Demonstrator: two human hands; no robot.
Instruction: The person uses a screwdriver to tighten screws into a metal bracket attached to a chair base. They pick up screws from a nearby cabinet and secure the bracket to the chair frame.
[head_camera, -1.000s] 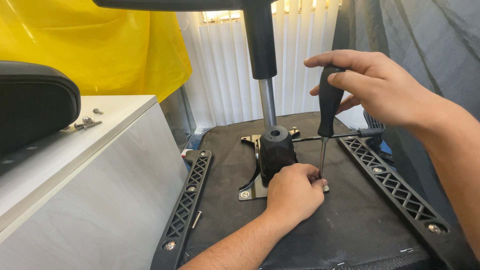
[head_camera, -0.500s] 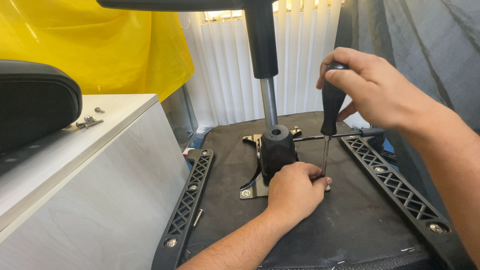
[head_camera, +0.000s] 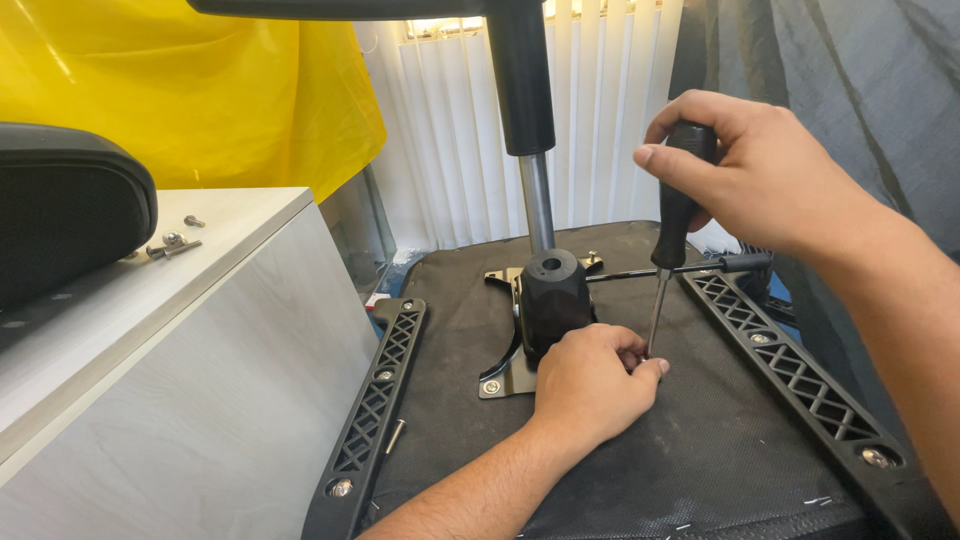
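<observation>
Right hand (head_camera: 770, 185) clamped on screwdriver (head_camera: 672, 225) handle, rigid and light; left hand (head_camera: 590, 385) pinches its tip at mounting plate (head_camera: 505, 375).

There are two hands: the left hand (head_camera: 590, 385) and the right hand (head_camera: 770, 180). There is one screwdriver (head_camera: 672, 215). Two black arm brackets (head_camera: 375, 400) lie on the seat's edges. Two small screws (head_camera: 172, 243) sit on the worktop (head_camera: 230, 215).

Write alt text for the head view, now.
A right hand holds a black-handled screwdriver upright, its tip beside the left hand's fingertips on the metal plate under an upturned chair seat. A white cabinet stands left.
</observation>
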